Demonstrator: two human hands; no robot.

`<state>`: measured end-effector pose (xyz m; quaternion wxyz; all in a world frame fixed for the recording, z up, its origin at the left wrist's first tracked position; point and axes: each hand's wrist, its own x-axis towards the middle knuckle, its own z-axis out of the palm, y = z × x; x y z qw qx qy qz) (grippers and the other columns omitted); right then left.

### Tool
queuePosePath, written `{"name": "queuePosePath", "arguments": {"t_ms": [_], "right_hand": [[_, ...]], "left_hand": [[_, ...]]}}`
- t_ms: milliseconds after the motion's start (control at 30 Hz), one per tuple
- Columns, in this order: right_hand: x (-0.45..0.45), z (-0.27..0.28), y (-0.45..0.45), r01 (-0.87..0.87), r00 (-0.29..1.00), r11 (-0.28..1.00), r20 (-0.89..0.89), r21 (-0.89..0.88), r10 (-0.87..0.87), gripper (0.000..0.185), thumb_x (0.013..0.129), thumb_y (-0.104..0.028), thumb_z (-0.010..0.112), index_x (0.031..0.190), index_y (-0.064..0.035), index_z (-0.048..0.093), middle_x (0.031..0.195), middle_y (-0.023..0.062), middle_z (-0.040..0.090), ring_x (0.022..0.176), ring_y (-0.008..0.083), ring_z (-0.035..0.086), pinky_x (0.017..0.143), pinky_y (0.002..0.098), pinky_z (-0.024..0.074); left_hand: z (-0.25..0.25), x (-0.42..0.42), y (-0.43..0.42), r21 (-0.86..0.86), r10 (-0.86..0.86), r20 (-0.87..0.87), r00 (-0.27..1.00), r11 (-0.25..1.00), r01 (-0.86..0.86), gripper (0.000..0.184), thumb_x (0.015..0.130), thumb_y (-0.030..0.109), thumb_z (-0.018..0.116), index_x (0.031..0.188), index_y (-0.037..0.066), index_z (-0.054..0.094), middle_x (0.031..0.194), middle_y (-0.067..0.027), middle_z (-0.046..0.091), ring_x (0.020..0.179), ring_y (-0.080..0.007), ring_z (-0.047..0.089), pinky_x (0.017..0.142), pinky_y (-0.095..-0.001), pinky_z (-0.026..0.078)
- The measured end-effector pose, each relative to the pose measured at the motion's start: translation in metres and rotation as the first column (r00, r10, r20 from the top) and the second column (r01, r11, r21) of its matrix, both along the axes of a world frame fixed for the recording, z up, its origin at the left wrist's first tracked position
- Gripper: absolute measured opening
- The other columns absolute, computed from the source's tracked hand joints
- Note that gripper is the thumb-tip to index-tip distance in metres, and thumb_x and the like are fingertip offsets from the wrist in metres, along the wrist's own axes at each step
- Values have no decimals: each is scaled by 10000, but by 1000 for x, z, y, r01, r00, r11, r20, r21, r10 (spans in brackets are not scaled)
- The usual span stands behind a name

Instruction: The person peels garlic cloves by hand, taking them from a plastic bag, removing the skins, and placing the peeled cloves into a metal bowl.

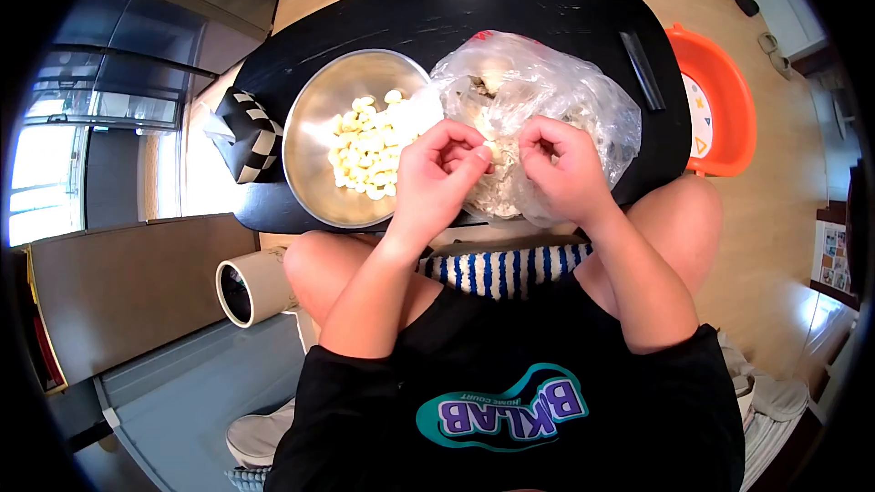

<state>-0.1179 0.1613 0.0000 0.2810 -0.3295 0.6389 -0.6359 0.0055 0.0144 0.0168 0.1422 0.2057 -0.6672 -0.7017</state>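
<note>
My left hand point(444, 173) is closed in a pinch, with a small pale garlic clove point(490, 149) between thumb and fingertips. Close by on the right, my right hand point(563, 164) has its fingers curled and pressed together; whatever they hold is hidden. Both hands hover over the near side of a clear plastic bag point(592, 91), which lies open with papery garlic skins point(497, 193) inside. To the left, a steel bowl point(305, 109) holds many peeled garlic cloves point(369, 148). My left hand overlaps the bowl's right edge in view.
The black table point(538, 0) carries a checkered tissue box point(248, 137) left of the bowl and a dark narrow strip point(643, 70) on the right. An orange tub point(734, 109) stands on the floor beyond the table's right edge. A cream cylindrical bin point(264, 284) lies near my left knee.
</note>
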Motion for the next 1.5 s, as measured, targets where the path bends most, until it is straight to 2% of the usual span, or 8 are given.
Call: {"name": "queuePosePath", "arguments": {"t_ms": [100, 167, 500, 567, 800, 1100, 1233, 1500], "right_hand": [[-6, -4, 0, 22, 996, 999, 85, -47, -18, 53, 857, 10, 577, 808, -11, 578, 709, -26, 531, 655, 27, 473, 583, 205, 384], [-9, -4, -1, 43, 994, 997, 99, -70, -36, 67, 876, -16, 567, 809, -13, 566, 713, -22, 530, 661, 38, 480, 588, 213, 388], [-4, 64, -65, 45, 914, 996, -399, -74, -71, 103, 828, -103, 621, 820, -2, 606, 689, 96, 628, 590, 169, 582, 576, 311, 473], [-10, 72, -100, -150, 764, 982, -617, 117, 190, 142, 821, -140, 631, 783, -6, 601, 666, 99, 608, 605, 193, 587, 591, 319, 470], [3, 41, -200, -94, 326, 868, -809, 487, 489, 135, 775, -185, 612, 810, -93, 704, 778, 138, 678, 754, 353, 668, 659, 457, 534], [-19, 59, -181, -293, 522, 867, -693, 403, 498, 186, 748, -205, 628, 684, -31, 611, 667, 174, 607, 608, 341, 577, 580, 449, 467], [-31, 89, -118, -345, 742, 904, -517, 252, 428, 261, 856, -150, 636, 701, -3, 486, 611, 28, 418, 598, 100, 379, 537, 306, 353], [-75, 60, 8, -371, 924, 912, -29, 174, 382, 209, 915, -202, 683, 836, -8, 675, 754, -23, 613, 687, 57, 523, 641, 225, 441]], "left_hand": [[5, -3, 7, -610, -3, -14, 1000, 793, -6, 100, 854, 43, 722, 907, 9, 644, 788, -51, 677, 721, -116, 671, 656, -245, 531], [-1, -4, 10, -742, -37, -96, 995, 668, -46, 112, 812, 36, 740, 886, 32, 656, 800, -89, 685, 689, -192, 686, 624, -283, 549], [-14, -2, 13, -835, -77, 18, 997, 548, 58, 156, 798, 134, 691, 935, 60, 680, 851, -104, 695, 771, -304, 689, 678, -400, 551], [-17, -3, 16, -849, -123, -31, 992, 526, 39, 131, 808, 167, 661, 869, 58, 623, 810, -112, 654, 744, -319, 668, 648, -436, 534], [-21, -2, 12, -868, -109, 62, 992, 484, 107, 179, 802, 185, 669, 902, 36, 666, 866, -137, 671, 766, -339, 669, 678, -456, 545], [-18, -6, 11, -775, -114, -8, 993, 629, 66, 148, 812, 187, 662, 887, 59, 655, 861, -122, 669, 799, -335, 675, 699, -448, 545], [-12, -4, 11, -797, -116, -1, 993, 601, 69, 124, 821, 164, 678, 897, 68, 661, 871, -117, 684, 791, -328, 680, 702, -430, 545], [6, -1, -1, -643, -80, 19, 997, 762, 74, 115, 837, 125, 704, 883, 27, 666, 725, -111, 673, 665, -201, 679, 633, -317, 534]]}}
